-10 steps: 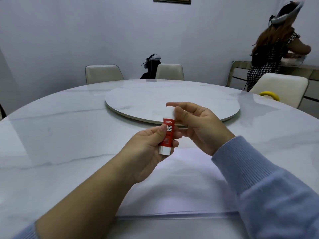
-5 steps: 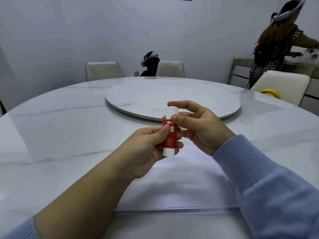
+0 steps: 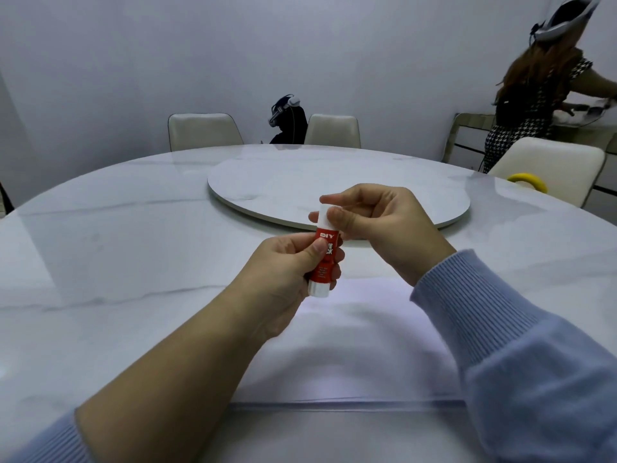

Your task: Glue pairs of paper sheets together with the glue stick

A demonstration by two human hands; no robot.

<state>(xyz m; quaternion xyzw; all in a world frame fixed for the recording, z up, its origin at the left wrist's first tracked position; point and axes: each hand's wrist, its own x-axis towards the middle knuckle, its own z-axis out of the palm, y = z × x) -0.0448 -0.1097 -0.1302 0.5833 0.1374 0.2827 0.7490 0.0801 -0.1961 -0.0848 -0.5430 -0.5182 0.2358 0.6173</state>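
A red and white glue stick (image 3: 323, 262) stands upright in the air above the table. My left hand (image 3: 283, 279) grips its red body, thumb across the label. My right hand (image 3: 377, 225) pinches its white cap (image 3: 324, 218) between thumb and fingers. The cap sits on the stick. White paper sheets (image 3: 354, 349) lie flat on the table just below both hands, near the front edge.
The round marble table (image 3: 117, 255) carries a raised turntable (image 3: 334, 192) in its middle. Cream chairs (image 3: 203, 132) stand around it, one at the right with a yellow ring (image 3: 527, 182). A person (image 3: 541, 85) stands at a sideboard at the far right.
Both hands with the glue stick have stayed nearly in place above the paper. My right fingers shifted slightly on the cap. The person at the far right leaned further right.
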